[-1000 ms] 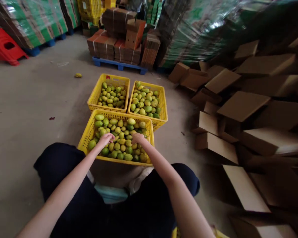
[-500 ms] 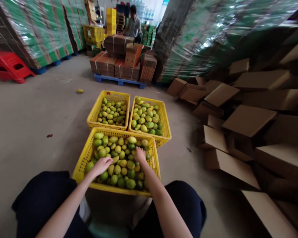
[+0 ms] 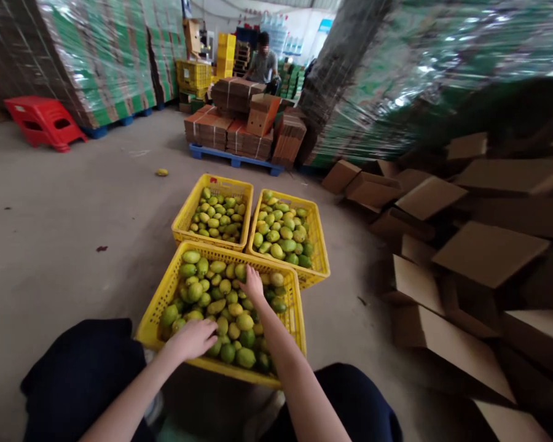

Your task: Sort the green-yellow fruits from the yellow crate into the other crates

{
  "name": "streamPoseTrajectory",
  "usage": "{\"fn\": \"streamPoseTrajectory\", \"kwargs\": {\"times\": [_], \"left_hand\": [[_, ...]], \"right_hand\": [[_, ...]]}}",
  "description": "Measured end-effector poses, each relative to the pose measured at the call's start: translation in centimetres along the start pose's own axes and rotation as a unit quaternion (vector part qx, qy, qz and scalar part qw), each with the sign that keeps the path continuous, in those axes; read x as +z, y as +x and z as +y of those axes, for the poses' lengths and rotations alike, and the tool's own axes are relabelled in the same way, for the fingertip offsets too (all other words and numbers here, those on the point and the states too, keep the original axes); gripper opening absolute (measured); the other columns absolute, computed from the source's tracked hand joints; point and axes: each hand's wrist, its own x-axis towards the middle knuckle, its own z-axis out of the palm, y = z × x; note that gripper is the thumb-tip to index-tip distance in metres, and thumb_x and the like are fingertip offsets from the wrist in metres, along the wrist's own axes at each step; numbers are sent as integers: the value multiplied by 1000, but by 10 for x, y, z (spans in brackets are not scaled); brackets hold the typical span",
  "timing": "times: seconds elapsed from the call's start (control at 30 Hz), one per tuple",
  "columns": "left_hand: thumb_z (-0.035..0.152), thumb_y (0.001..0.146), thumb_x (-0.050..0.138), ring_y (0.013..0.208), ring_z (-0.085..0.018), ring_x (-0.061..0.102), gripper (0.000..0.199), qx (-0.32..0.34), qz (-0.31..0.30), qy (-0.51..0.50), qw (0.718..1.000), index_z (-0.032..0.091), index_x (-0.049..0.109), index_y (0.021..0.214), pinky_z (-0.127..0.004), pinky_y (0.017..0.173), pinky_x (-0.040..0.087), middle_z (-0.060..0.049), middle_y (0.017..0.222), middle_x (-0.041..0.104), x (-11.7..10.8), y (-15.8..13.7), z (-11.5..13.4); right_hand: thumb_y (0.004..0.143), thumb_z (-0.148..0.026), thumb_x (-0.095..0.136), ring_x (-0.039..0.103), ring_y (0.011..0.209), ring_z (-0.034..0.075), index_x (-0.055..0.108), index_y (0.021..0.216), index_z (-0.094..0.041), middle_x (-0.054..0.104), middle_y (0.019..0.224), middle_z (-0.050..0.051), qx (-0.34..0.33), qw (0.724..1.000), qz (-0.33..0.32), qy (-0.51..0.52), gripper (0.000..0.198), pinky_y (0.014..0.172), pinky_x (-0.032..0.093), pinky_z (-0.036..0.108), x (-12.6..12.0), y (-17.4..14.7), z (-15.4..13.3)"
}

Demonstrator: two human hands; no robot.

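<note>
1. Fruits (image 3: 246, 358) in the near crate (image 3: 297, 319) are being partly covered by the left hand (image 3: 194, 339).
2. One greenish fruit (image 3: 240, 272) there is being bordered by the right hand (image 3: 254, 286); whether either is gripping cannot be told.
3. Behind, fruits are being held by two crates (image 3: 180, 228).

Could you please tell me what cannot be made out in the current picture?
In the head view:
Left hand: whether it grips a fruit; its own back hides this.
Right hand: likewise, hidden by itself.
Front crate: lower layers, hidden by the top fruit.
Red label on the back left crate: too small to read.
Far person: lower body, hidden by stacked cardboard.
Cartons: some cut off by the right edge.
</note>
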Motion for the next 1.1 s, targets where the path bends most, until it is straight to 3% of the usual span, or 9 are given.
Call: {"fn": "streamPoseTrajectory", "kwargs": {"times": [0.13,0.37,0.53,0.63,0.83,0.9,1.0,1.07,1.1], "left_hand": [[27,86,52,100,-41,67,25,-37,5,95,995,14,69,100,-55,92,47,-23,102,70,2,-9,-7],[30,85,53,101,-37,66,26,-45,33,63,996,17,69,102,-53,97,44,-19,102,71,1,-26,-13],[32,88,49,108,-42,63,40,-44,31,77,996,12,67,117,-56,98,42,-26,112,68,-2,-41,-16],[33,86,51,108,-41,63,40,-50,49,46,997,14,68,116,-54,99,41,-23,111,69,-5,-44,-23],[30,85,52,108,-42,63,36,-80,46,17,996,13,68,113,-55,101,39,-23,111,69,-13,-39,-35],[30,85,55,113,-42,61,38,-82,84,-11,993,14,66,118,-57,108,31,-23,118,68,-20,-36,-33],[36,84,60,129,-37,52,48,-84,215,-173,957,20,58,129,-49,117,25,-17,141,56,-33,-29,-27],[39,86,58,129,-32,52,45,-126,253,-337,898,22,57,128,-43,114,33,-13,146,52,-39,-27,-21],[39,88,56,124,-30,56,40,-157,234,-424,861,22,58,125,-43,109,39,-12,142,56,-40,-26,-17]], "right_hand": [[88,-20,54,51,127,32,47,138,-16,56,137,18,-35,999,-23,-31,51,106,42,41,12,-23,-10],[82,-17,60,39,139,32,57,128,-20,51,146,12,-119,989,-62,-56,46,112,36,42,14,-47,-17],[88,-22,53,41,137,30,43,142,-14,45,149,17,-86,994,-37,-54,55,111,35,39,2,-24,-42],[86,-25,58,41,136,33,38,145,-14,42,150,20,-49,997,-41,-53,64,109,37,42,1,-4,-64],[79,-15,64,47,129,38,52,133,-13,55,134,23,-12,997,-72,-39,55,105,37,50,-3,10,-94],[80,-17,65,51,126,38,55,128,-10,58,129,25,-15,997,-80,-17,49,103,39,50,-12,6,-98],[84,-30,65,63,111,31,59,123,-12,67,117,17,-39,992,-119,34,43,93,49,41,-35,-11,-97],[83,-36,68,67,100,23,62,119,-19,70,109,7,-86,979,-162,83,40,86,52,32,-58,-34,-95],[79,-39,73,67,96,20,63,116,-23,71,106,2,-120,968,-188,112,42,84,53,28,-71,-48,-95]]}}
